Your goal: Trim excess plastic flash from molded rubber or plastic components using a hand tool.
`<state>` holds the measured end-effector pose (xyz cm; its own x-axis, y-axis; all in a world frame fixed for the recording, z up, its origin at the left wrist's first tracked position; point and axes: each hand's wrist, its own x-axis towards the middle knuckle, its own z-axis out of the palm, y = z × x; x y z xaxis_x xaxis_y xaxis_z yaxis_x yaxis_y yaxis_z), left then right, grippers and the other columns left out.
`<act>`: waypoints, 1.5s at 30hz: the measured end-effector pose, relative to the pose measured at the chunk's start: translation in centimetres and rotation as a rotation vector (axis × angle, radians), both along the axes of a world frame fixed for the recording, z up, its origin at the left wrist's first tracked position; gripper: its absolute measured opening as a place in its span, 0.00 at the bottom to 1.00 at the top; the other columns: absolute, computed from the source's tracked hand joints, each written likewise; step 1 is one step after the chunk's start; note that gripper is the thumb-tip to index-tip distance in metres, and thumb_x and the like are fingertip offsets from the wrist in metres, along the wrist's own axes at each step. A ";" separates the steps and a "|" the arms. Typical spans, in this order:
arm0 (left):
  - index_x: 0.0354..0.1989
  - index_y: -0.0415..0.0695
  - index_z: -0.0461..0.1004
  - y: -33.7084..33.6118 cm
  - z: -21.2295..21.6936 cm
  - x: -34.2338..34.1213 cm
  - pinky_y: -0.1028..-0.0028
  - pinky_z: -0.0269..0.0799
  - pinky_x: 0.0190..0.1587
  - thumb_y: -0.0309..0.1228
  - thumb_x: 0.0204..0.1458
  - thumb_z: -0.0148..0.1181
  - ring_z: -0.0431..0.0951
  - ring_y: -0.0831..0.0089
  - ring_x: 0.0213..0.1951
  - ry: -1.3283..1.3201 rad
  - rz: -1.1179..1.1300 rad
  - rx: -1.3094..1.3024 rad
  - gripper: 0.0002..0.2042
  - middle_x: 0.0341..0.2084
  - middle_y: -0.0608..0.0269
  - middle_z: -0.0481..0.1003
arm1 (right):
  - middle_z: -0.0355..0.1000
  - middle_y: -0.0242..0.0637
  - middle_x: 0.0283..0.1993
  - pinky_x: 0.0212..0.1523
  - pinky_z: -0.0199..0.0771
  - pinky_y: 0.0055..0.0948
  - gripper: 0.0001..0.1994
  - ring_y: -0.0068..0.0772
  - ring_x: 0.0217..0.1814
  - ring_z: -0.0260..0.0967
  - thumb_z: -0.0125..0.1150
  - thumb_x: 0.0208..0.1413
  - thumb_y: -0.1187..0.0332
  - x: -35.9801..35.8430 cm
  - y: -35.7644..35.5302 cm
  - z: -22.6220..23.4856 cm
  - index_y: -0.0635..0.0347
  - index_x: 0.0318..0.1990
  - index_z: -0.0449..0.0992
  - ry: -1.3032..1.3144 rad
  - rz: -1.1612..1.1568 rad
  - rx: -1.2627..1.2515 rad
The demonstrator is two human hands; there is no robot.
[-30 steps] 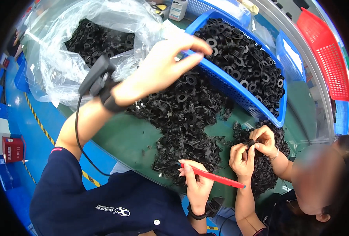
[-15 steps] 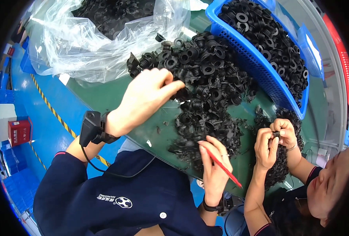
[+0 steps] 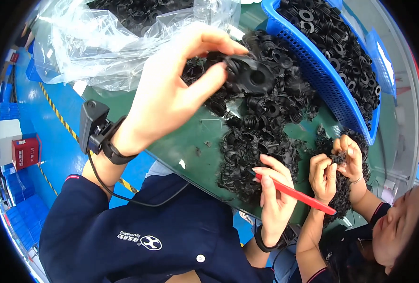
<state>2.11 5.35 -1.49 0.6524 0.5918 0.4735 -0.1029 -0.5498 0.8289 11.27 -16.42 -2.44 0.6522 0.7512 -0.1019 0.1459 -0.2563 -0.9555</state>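
Raised close to the camera, my left hand (image 3: 169, 92) pinches a black ribbed rubber grommet (image 3: 255, 81) between thumb and fingers. A round hole shows in the part's flat end, and ragged edges surround it. My right hand (image 3: 278, 200), lower and to the right, grips a slim red pen-like tool (image 3: 306, 197); its working tip is too small to make out. Between and beyond my hands, a heap of similar black rubber parts (image 3: 270, 111) with thin ragged scraps (image 3: 240, 177) covers part of the green tabletop (image 3: 171, 146).
At the far right stands a blue perforated basket (image 3: 315, 70) full of black rubber parts. A clear plastic bag (image 3: 96, 52) of black pieces lies far left. On my right, a co-worker's hands (image 3: 330, 174) hold a small black part above a scrap heap (image 3: 339, 200).
My left hand has come up from the heap, nearer the camera, with a rubber grommet now visible in it. My right hand has shifted right, and the red tool has turned flatter.
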 end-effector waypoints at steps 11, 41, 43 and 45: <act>0.30 0.42 0.71 -5.8 -2.7 -2.6 0.71 0.67 0.38 0.19 0.34 0.58 0.71 0.63 0.38 0.143 -0.284 0.016 0.11 0.35 0.59 0.71 | 0.56 0.46 0.53 0.43 0.69 0.29 0.12 0.28 0.45 0.63 0.42 0.56 0.68 -1.2 2.4 -0.9 0.68 0.37 0.67 0.526 -0.229 0.261; 0.35 0.42 0.72 -2.6 -4.7 -5.8 0.67 0.67 0.41 0.21 0.32 0.53 0.70 0.63 0.37 0.458 -0.141 0.604 0.16 0.31 0.61 0.70 | 0.61 0.49 0.47 0.52 0.56 0.37 0.09 0.40 0.49 0.60 0.43 0.53 0.70 0.4 0.3 -1.3 0.66 0.26 0.67 0.165 -0.416 0.284; 0.38 0.43 0.71 -3.3 -5.1 -6.3 0.63 0.64 0.46 0.22 0.31 0.55 0.69 0.62 0.41 0.537 -0.289 0.493 0.19 0.38 0.59 0.68 | 0.61 0.50 0.46 0.54 0.53 0.36 0.09 0.39 0.49 0.60 0.43 0.52 0.72 0.7 -0.4 -1.4 0.68 0.25 0.67 0.097 -0.390 0.229; 0.41 0.44 0.69 -3.8 -4.2 -6.9 0.60 0.61 0.50 0.20 0.29 0.54 0.67 0.61 0.45 0.578 -0.328 0.405 0.22 0.41 0.58 0.66 | 0.62 0.51 0.45 0.54 0.54 0.38 0.09 0.40 0.50 0.59 0.43 0.52 0.73 0.7 -1.0 -1.2 0.69 0.26 0.68 0.011 -0.313 0.134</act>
